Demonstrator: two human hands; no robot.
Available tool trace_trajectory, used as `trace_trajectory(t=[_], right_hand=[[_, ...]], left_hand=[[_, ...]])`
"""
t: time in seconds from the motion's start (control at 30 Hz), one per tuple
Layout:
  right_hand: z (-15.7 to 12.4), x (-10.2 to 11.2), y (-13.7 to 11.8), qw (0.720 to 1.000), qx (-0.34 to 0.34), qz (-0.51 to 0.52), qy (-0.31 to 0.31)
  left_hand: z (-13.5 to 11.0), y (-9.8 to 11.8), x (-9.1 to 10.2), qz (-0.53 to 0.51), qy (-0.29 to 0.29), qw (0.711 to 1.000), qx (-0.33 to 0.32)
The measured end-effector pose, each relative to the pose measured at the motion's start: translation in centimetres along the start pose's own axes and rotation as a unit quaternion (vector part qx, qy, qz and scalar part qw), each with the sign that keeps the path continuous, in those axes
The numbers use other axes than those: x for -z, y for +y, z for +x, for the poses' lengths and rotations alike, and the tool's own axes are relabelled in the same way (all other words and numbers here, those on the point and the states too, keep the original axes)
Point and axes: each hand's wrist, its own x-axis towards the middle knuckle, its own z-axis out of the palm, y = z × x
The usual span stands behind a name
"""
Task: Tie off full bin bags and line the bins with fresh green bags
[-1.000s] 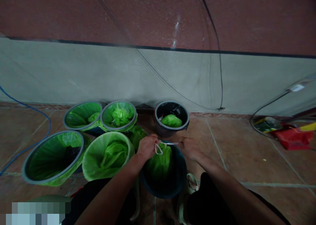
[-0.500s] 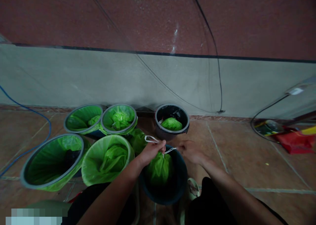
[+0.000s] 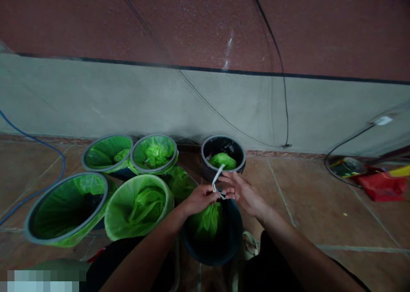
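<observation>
A green trash bag, gathered at its neck, sits inside a dark blue bin between my feet. From the neck rises a loop of white drawstring. My left hand is closed, pinching the drawstring right above the gathered neck. Facing it, my right hand has its upper fingers stretched out, while its thumb side pinches the drawstring close to the left fingertips. Part of the string between the fingers is hidden.
Left of my hands stand several bins with green liners, among them a pale green bin and a grey-rimmed bin. A dark bin is by the wall. A blue hose lies left; a red object lies right.
My right hand has moved left, up against my left hand, and its fingers have spread. The drawstring loop that pointed left now stands up between the hands.
</observation>
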Motion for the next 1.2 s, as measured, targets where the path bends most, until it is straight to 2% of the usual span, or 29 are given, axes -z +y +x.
trace_trajectory(t=[0.1,0.17,0.23,0.33,0.43,0.5,0.6,0.7,0.87,1.0,1.07,1.2], right_hand=[[0.1,-0.1,0.9,0.998,-0.022,-0.062,-0.003],[0.2,-0.3,1.6,0.988,-0.025,-0.146,-0.053],[0.4,-0.2,2.3,0.971,0.000,-0.219,-0.091],[0.9,0.4,2.9,0.950,0.055,-0.301,-0.056],[1.2,0.9,2.8,0.929,0.058,-0.365,-0.008],[1.0,0.9,2.4,0.925,0.022,-0.378,-0.001],[0.4,0.4,1.7,0.931,-0.038,-0.363,-0.029],[0.0,0.1,1.5,0.927,-0.057,-0.366,-0.057],[0.3,0.4,2.2,0.895,-0.058,-0.439,-0.052],[0.5,0.5,2.4,0.880,0.000,-0.473,-0.041],[0.5,0.4,2.4,0.885,0.016,-0.465,-0.036],[0.4,-0.3,2.1,0.912,-0.002,-0.408,-0.047]], left_hand=[[0.1,-0.1,-0.2,-0.013,-0.001,1.000,-0.011],[0.1,-0.1,-0.3,-0.026,-0.001,0.999,-0.019],[0.2,-0.2,-0.3,-0.034,0.015,0.999,-0.014],[0.5,-0.5,-0.2,-0.043,0.066,0.997,0.018],[0.6,-1.0,-0.2,-0.069,0.105,0.991,0.047],[0.6,-1.2,-0.3,-0.088,0.125,0.987,0.050],[0.4,-1.2,-0.2,-0.104,0.144,0.983,0.043],[0.2,-1.1,-0.1,-0.077,0.144,0.986,0.037],[0.2,-0.9,0.0,0.082,0.108,0.990,-0.029],[0.2,-1.0,0.1,0.143,0.096,0.984,-0.048],[0.2,-1.2,0.1,0.156,0.102,0.981,-0.054],[0.1,-1.5,-0.1,0.174,0.116,0.974,-0.083]])
